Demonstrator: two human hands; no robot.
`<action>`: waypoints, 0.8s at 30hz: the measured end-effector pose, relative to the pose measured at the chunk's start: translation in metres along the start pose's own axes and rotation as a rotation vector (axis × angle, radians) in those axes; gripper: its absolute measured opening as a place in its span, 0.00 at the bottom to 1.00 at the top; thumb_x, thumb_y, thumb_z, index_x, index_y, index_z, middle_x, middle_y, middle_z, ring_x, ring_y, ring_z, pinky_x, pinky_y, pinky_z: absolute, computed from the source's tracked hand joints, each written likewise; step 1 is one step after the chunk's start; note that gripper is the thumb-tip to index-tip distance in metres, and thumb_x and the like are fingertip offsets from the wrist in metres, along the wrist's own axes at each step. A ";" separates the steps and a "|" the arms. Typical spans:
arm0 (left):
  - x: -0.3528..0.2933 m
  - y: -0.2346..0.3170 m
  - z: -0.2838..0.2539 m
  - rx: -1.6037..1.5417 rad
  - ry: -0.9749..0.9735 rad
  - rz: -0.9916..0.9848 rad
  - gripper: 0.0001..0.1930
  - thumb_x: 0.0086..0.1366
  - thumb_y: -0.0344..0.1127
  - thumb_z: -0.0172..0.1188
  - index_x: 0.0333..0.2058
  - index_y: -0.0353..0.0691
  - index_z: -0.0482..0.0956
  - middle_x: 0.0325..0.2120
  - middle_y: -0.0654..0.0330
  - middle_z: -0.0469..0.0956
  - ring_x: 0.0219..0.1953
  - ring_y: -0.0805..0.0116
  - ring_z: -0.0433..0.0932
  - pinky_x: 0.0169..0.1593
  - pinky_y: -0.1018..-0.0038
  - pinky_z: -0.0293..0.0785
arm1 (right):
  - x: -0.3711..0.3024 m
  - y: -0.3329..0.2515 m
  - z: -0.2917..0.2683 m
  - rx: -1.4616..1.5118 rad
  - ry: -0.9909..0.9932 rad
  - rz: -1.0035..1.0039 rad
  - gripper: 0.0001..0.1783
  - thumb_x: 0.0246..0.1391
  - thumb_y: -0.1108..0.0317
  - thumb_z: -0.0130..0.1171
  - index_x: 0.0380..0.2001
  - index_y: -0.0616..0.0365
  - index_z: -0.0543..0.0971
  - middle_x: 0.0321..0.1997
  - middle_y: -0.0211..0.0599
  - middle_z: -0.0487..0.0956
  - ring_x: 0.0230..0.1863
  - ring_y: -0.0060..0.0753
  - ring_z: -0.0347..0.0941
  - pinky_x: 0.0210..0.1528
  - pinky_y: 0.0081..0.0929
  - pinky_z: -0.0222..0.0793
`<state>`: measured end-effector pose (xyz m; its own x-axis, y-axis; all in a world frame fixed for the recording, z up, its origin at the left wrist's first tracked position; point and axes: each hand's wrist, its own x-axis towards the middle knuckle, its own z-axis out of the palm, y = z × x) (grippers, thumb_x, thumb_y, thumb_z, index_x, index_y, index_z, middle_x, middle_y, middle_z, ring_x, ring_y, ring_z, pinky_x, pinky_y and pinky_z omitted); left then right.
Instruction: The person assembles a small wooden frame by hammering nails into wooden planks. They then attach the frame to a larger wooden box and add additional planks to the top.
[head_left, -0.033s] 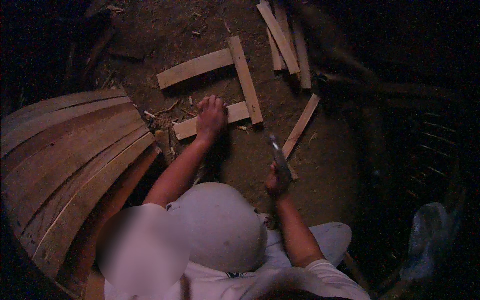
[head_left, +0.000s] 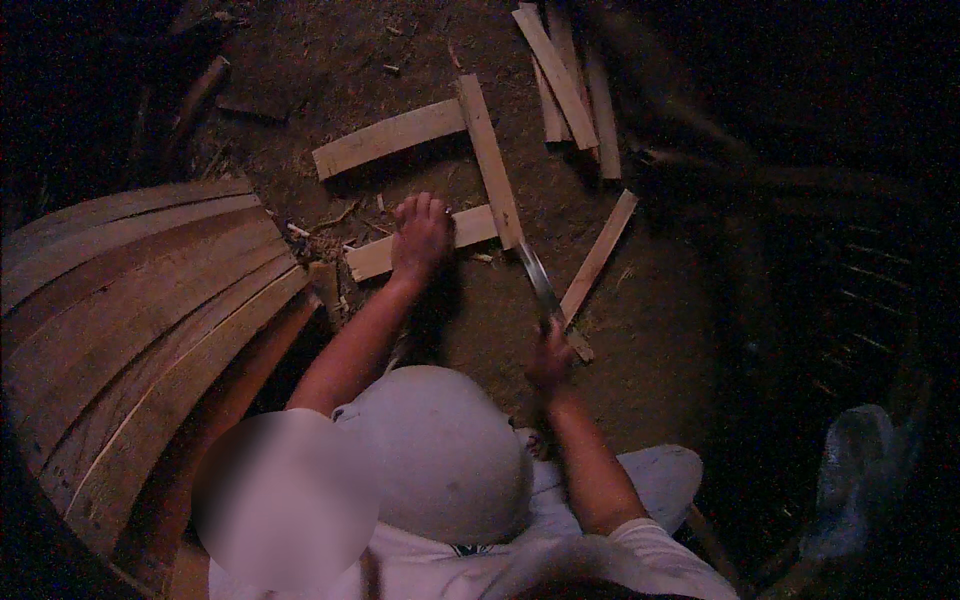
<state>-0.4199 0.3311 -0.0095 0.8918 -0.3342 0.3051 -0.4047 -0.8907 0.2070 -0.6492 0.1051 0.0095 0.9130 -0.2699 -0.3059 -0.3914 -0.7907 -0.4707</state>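
Note:
A flat wooden slat (head_left: 476, 227) lies on the ground, its right end under or against a longer upright-lying slat (head_left: 488, 160). My left hand (head_left: 420, 235) presses on the near slat, fingers curled over its far edge. A second cross slat (head_left: 390, 138) meets the longer one near its far end, so the three form an open-sided frame. In my right hand (head_left: 550, 360) is a long shiny metal tool (head_left: 538, 272), its kind unclear from blur. The tool's tip is at the near end of the longer slat; whether they touch, I cannot tell.
A loose narrow strip (head_left: 600, 255) lies right of the tool. Several slats (head_left: 570, 85) are piled at the far right. Stacked boards (head_left: 150, 270) fill the left side. Wood scraps (head_left: 325, 240) litter the dirt floor (head_left: 480, 330). A translucent plastic item (head_left: 855, 480) is at lower right.
The metal tool in my right hand has swung forward and left, to the near end of the longer slat. My left hand stays in place on the near slat.

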 end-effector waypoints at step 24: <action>0.003 -0.005 0.006 -0.041 -0.071 -0.007 0.14 0.62 0.37 0.56 0.43 0.37 0.71 0.44 0.51 0.71 0.52 0.50 0.68 0.58 0.57 0.64 | -0.008 0.005 -0.011 0.088 0.268 -0.223 0.17 0.63 0.71 0.51 0.52 0.70 0.72 0.36 0.60 0.77 0.38 0.62 0.75 0.40 0.49 0.68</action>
<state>-0.4142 0.3325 -0.0151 0.9061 -0.3505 0.2369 -0.4050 -0.8804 0.2468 -0.6566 0.0975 0.0188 0.9701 -0.2401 0.0349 -0.1772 -0.7993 -0.5743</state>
